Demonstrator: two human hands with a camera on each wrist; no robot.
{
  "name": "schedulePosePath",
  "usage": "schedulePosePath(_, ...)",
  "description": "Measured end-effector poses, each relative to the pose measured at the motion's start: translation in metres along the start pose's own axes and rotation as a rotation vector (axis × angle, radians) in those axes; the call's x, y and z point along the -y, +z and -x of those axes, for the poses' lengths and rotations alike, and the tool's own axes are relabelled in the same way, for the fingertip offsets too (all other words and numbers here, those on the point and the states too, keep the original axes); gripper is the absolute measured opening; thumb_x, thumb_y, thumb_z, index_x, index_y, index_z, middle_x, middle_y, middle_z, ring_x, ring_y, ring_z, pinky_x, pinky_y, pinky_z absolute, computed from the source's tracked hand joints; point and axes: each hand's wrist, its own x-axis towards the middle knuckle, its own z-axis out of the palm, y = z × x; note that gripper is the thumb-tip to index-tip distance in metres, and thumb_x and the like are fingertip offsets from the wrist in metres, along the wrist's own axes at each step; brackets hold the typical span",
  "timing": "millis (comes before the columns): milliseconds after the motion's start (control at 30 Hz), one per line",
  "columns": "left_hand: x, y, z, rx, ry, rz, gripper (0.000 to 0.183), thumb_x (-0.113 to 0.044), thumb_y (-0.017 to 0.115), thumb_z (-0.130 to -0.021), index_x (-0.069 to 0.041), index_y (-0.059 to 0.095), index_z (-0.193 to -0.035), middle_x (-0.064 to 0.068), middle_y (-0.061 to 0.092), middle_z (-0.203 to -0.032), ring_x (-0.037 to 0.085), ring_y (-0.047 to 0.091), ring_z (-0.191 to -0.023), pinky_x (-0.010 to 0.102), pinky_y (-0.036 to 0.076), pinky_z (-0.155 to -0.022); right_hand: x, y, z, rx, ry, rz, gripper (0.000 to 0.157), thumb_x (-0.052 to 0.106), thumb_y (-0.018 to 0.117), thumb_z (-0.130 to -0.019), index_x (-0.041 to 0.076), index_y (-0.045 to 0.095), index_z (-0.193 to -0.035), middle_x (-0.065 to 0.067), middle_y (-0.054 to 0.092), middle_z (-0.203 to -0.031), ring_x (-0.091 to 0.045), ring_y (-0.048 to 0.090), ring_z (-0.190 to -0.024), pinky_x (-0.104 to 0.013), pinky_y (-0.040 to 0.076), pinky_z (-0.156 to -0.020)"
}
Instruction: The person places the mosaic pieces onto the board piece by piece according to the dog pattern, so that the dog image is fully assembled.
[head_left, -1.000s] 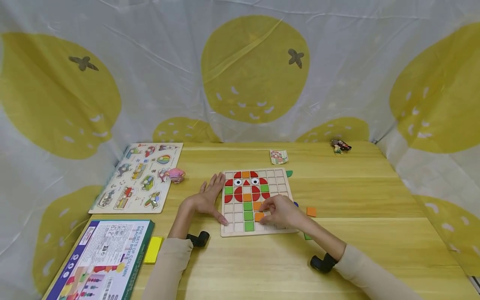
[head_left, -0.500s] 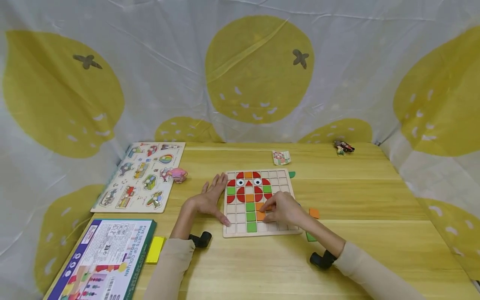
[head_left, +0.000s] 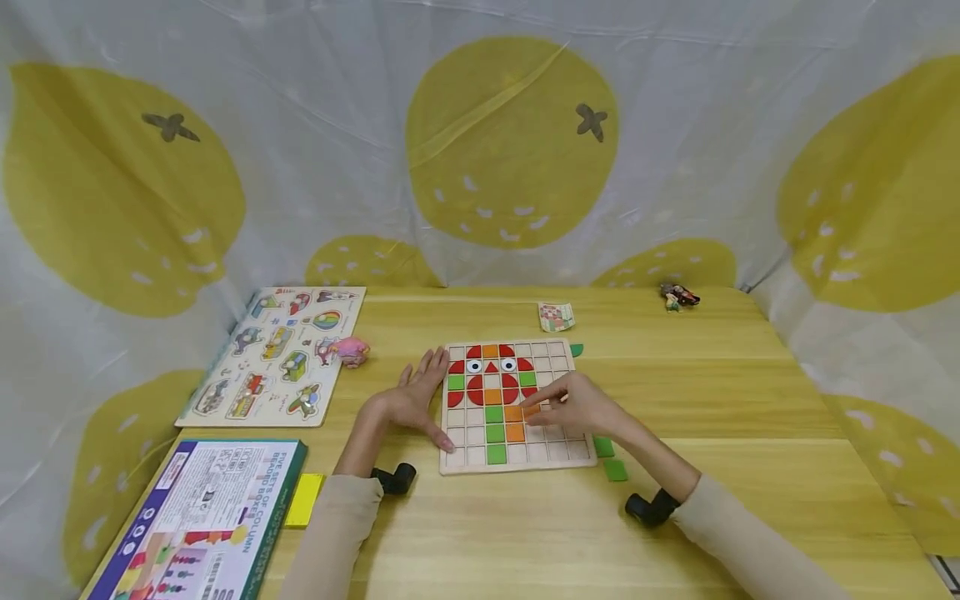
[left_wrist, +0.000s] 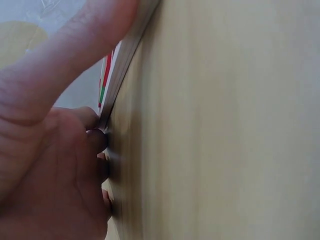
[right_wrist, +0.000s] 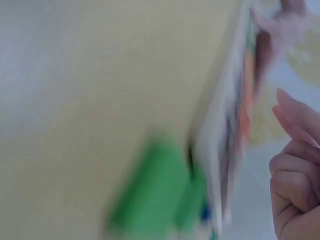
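Observation:
In the head view, my left hand (head_left: pixel 405 408) spreads its fingers along the left edge of the wooden grid board (head_left: pixel 465 457), thumb at the lower corner. The board bears a face of red curved pieces (head_left: pixel 480 390) and round eyes, over green tiles (head_left: pixel 495 433). At two orange tiles (head_left: pixel 514 423) right of the green column is my right hand (head_left: pixel 577 404). Its thumb and forefinger pinch at another small orange tile (head_left: pixel 532 411), partly covered by them. In the left wrist view my thumb (left_wrist: pixel 75 55) lies against the board's edge. The right wrist view is blurred around the board.
Two green tiles (head_left: pixel 617 471) lie near the board's lower right corner, and a green curved piece (head_left: pixel 577 350) at its upper right. Behind stands a small picture card (head_left: pixel 556 317). A picture puzzle (head_left: pixel 277 358), pink toy (head_left: pixel 351 351), box (head_left: pixel 202 517) and yellow block (head_left: pixel 303 500) occupy the left.
My right hand has tilted and lifted slightly, uncovering more of the orange tiles. The green tiles at right show more fully; the loose orange tile is out of sight near the forearm. My left hand stays put.

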Motion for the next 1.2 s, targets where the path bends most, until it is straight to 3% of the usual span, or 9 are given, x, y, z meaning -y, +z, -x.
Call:
schedulePosePath(67, -0.001, 0.0, 0.0, 0.005, -0.001, -0.012, 0.148, -0.054, 0.089, -0.055, -0.008, -0.011, -0.154, 0.012, -0.017, -0.162, 0.032, -0.018, -0.15, 0.057, -0.007, -0.121, -0.01, -0.02, 0.013, -0.043, 0.028, 0.015, 0.026, 0.027, 0.078, -0.081, 0.018, 0.077, -0.105, 0.005, 0.036, -0.056, -0.009, 0.029, -0.052, -0.019, 0.022, -0.048)
schedulePosePath(200, -0.002, -0.001, -0.001, 0.013, 0.002, -0.014, 0.149, -0.054, 0.088, -0.055, -0.007, -0.013, -0.154, 0.014, -0.018, -0.162, 0.033, -0.019, -0.149, 0.058, -0.006, -0.12, -0.039, -0.056, 0.05, -0.092, 0.09, 0.05, 0.034, 0.023, 0.079, -0.08, 0.011, 0.073, -0.111, 0.005, 0.031, -0.058, -0.007, 0.026, -0.052, -0.021, 0.027, -0.051)
schedulePosePath(400, 0.002, -0.003, -0.001, 0.01, 0.01, 0.007, 0.148, -0.052, 0.089, -0.056, -0.008, -0.013, -0.154, 0.013, -0.019, -0.162, 0.032, -0.02, -0.149, 0.059, -0.008, -0.12, -0.068, -0.075, 0.078, -0.029, 0.192, -0.007, 0.042, 0.018, 0.085, -0.07, 0.004, 0.071, -0.107, 0.004, 0.029, -0.056, -0.007, 0.026, -0.051, -0.021, 0.028, -0.049)
schedulePosePath(633, 0.004, -0.002, -0.002, 0.01, 0.022, 0.008, 0.149, -0.053, 0.088, -0.056, -0.007, -0.015, -0.153, 0.015, -0.019, -0.161, 0.034, -0.02, -0.149, 0.06, -0.008, -0.119, -0.068, -0.07, 0.077, -0.032, 0.208, 0.022, 0.031, 0.02, 0.087, -0.069, 0.006, 0.072, -0.091, 0.003, 0.041, -0.058, -0.007, 0.032, -0.052, -0.019, 0.026, -0.047)
schedulePosePath(800, 0.002, 0.001, -0.001, 0.022, 0.007, 0.012, 0.149, -0.053, 0.088, -0.056, -0.009, -0.015, -0.153, 0.013, -0.02, -0.161, 0.032, -0.021, -0.149, 0.059, -0.009, -0.119, -0.064, -0.066, 0.074, -0.008, 0.189, 0.034, 0.035, 0.02, 0.088, -0.067, 0.005, 0.07, -0.093, 0.002, 0.041, -0.058, -0.007, 0.033, -0.051, -0.019, 0.027, -0.046)
schedulePosePath(1000, 0.002, 0.001, -0.001, 0.006, -0.001, 0.025, 0.149, -0.053, 0.089, -0.055, -0.009, -0.013, -0.154, 0.012, -0.019, -0.162, 0.032, -0.02, -0.149, 0.058, -0.008, -0.12, -0.06, -0.065, 0.068, -0.032, 0.177, 0.101, 0.025, 0.017, 0.085, -0.07, 0.008, 0.073, -0.09, 0.001, 0.05, -0.062, -0.008, 0.037, -0.055, -0.019, 0.031, -0.049)
schedulePosePath(1200, 0.002, 0.0, -0.003, 0.009, 0.001, 0.006, 0.149, -0.054, 0.089, -0.055, -0.008, -0.012, -0.154, 0.012, -0.019, -0.162, 0.031, -0.02, -0.15, 0.058, -0.008, -0.12, -0.043, -0.055, 0.055, -0.083, 0.165, 0.098, 0.023, 0.025, 0.083, -0.074, 0.013, 0.076, -0.093, 0.003, 0.037, -0.063, -0.009, 0.031, -0.057, -0.021, 0.026, -0.051)
